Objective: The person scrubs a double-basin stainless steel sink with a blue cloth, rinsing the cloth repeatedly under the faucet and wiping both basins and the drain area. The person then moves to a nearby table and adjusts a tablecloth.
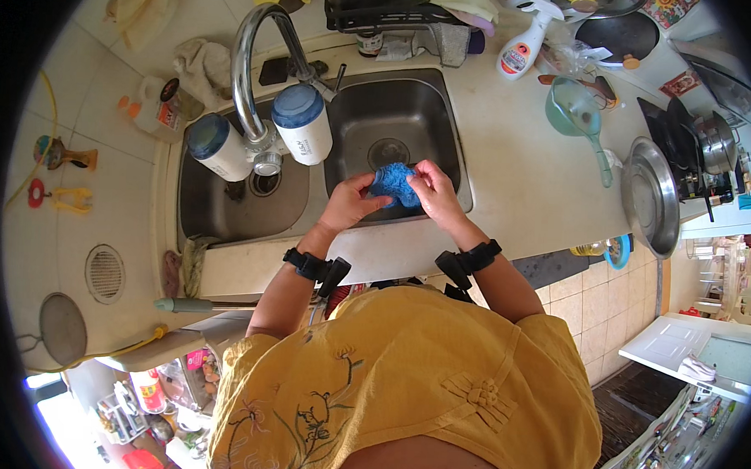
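A bunched blue cloth is held between my two hands above the front edge of the right sink basin. My left hand grips its left side, with the thumb along the lower edge. My right hand pinches its right side between thumb and fingers. Left of the cloth, a chrome gooseneck faucet with two white, blue-capped filter canisters stands over the left basin. Water flow from the faucet cannot be made out.
On the counter to the right lie a green plastic ladle and a large steel basin. A white spray bottle stands behind. A black dish rack is at the back. Bottles and a crumpled rag sit at the left.
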{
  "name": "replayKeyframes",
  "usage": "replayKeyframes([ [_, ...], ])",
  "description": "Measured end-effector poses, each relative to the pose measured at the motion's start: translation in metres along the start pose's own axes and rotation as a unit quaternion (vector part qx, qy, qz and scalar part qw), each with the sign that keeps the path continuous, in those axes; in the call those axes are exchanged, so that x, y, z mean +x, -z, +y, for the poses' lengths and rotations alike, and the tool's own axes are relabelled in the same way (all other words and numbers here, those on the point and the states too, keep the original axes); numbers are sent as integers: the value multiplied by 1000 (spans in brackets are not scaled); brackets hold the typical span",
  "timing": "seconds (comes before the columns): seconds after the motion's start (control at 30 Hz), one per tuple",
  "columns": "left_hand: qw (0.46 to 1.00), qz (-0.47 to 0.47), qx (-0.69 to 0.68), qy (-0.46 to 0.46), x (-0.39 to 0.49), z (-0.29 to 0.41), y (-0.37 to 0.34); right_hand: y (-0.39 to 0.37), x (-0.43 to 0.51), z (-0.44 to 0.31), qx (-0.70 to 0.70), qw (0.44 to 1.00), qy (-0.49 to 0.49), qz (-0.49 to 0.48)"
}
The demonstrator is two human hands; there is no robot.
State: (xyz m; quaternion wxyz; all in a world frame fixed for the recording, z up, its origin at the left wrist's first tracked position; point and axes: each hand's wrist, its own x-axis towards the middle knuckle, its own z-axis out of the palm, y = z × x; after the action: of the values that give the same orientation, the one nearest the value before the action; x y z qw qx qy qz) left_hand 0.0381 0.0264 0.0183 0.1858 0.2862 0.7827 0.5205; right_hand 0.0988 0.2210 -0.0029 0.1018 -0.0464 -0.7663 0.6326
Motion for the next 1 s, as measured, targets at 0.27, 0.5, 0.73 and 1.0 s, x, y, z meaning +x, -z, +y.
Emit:
replayKeyframes([
  [0.27,972,131,-138,141,5,-19,-19,-15,-16,-46,62,989,39,-127],
  [0.5,753,-45,-629,187,-7,-27,-32,-32,-14,-30,544,770,-281,-182],
  [0.73,813,118,-537,190,-6,-15,-61,-65,-9,-8,29,999,0,36],
  [1.0,817,98,-560,91,-15,5,-46,-18,-12,-18,-160,984,-10,78],
])
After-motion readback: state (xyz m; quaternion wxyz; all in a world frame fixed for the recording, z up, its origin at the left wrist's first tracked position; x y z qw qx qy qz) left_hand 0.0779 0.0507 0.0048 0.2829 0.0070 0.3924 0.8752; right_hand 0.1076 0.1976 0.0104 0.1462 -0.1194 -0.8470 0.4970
